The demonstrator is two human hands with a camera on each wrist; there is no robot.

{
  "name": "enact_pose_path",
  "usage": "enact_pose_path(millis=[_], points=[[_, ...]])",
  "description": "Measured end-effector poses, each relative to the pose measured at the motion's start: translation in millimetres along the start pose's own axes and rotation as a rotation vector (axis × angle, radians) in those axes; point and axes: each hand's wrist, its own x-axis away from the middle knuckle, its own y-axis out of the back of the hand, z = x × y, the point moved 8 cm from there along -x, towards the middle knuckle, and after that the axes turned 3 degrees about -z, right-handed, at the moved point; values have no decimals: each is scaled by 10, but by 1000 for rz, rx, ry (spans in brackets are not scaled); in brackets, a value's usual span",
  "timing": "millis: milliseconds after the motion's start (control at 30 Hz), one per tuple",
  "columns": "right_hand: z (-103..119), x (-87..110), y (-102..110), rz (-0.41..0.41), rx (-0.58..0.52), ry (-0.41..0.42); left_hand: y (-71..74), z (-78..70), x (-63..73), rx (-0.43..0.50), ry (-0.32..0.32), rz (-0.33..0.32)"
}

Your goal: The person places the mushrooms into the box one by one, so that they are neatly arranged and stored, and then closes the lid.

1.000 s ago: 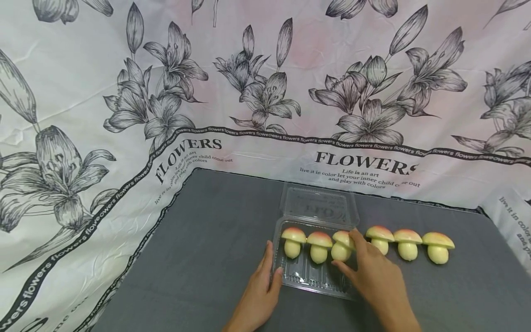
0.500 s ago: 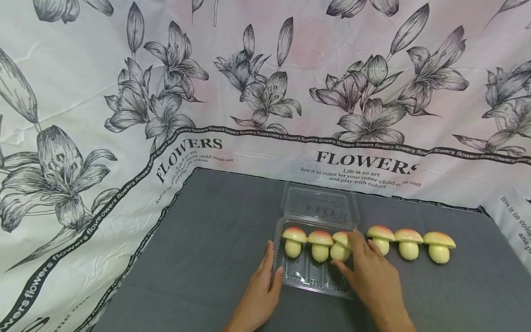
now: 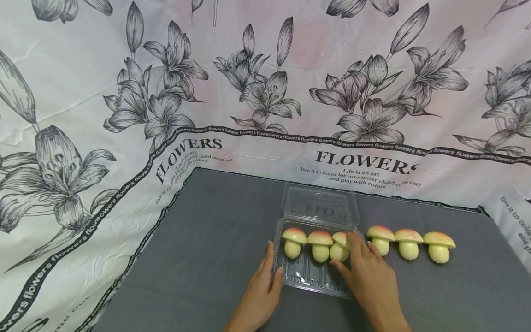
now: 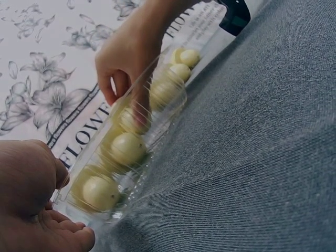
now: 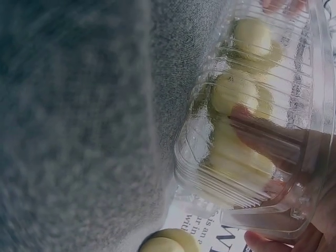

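A clear plastic clamshell box (image 3: 311, 287) lies with its lid folded back on the grey cloth. In it, three pale yellow mushrooms with red-tinged caps form a row: a left mushroom (image 3: 293, 243), a middle mushroom (image 3: 320, 246) and a tilted right mushroom (image 3: 339, 249). My right hand (image 3: 371, 279) grips that right mushroom between thumb and fingers, partly covering it. My left hand (image 3: 259, 288) touches the box's left side, fingers stretched along the wall and thumb at the near corner. In the right wrist view, the right thumb (image 5: 262, 131) shows through the clear wall.
Three more mushrooms (image 3: 408, 244) stand in a row on the grey cloth (image 3: 199, 258) right of the box. The box lid (image 3: 319, 205) lies toward the back. A white flower-printed sheet (image 3: 265, 152) rises behind and at the left.
The right hand has moved slightly left with the right mushroom, bringing it closer to the middle one. The left hand has stayed at the box's side.
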Motion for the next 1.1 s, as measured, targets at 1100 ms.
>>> enact_pose_path(millis=[1100], points=[[-56, -29, -50, 164, -81, -91, 4, -17, -11, 16, -16, 3]])
